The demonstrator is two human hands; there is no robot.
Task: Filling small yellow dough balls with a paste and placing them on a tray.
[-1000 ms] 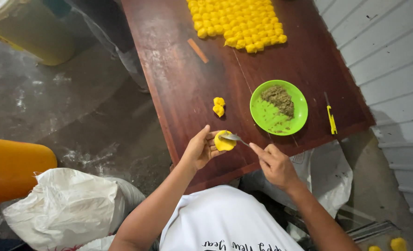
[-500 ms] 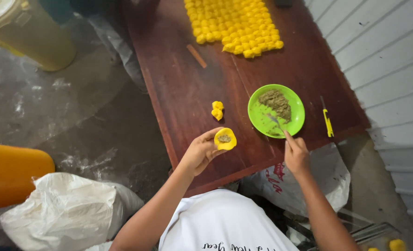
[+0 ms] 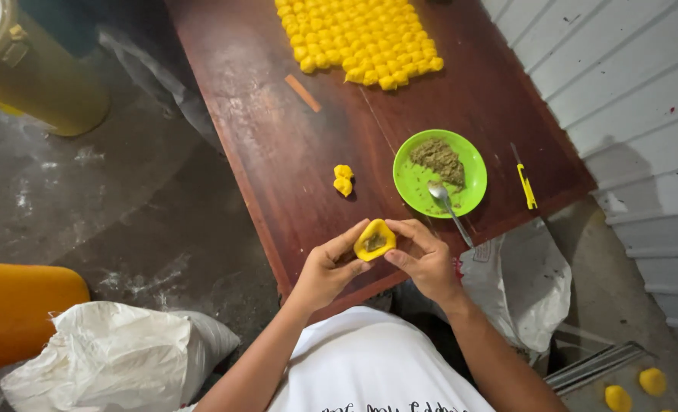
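Both hands are meeting over the near edge of the dark red-brown wooden table (image 3: 278,137): my left hand (image 3: 325,268) is cupping a round yellow dough wrapper (image 3: 375,239) with a dab of brownish-green filling in its middle, fingers curled under it, and my right hand (image 3: 423,258) is closing its thumb and fingertips on the wrapper's right rim, so both are gripping the same piece, held just above the table edge. Comparing with the head view half a second back, I am seeing that the right hand was then reaching into the bright green round plate (image 3: 440,173) with the metal spoon (image 3: 447,207); now the spoon is lying with its bowl on the plate and its handle sticking out toward me, and the freed hand has come across to the wrapper. By my reading, scooping is finished for this piece and pinching it shut is beginning. Elsewhere in this single view, two small yellow dough lumps (image 3: 343,180) are sitting left of the plate, a slim yellow-handled cutter (image 3: 525,181) is lying to its right, and a dense block of finished yellow dumplings (image 3: 358,38) is filling the table's far end.
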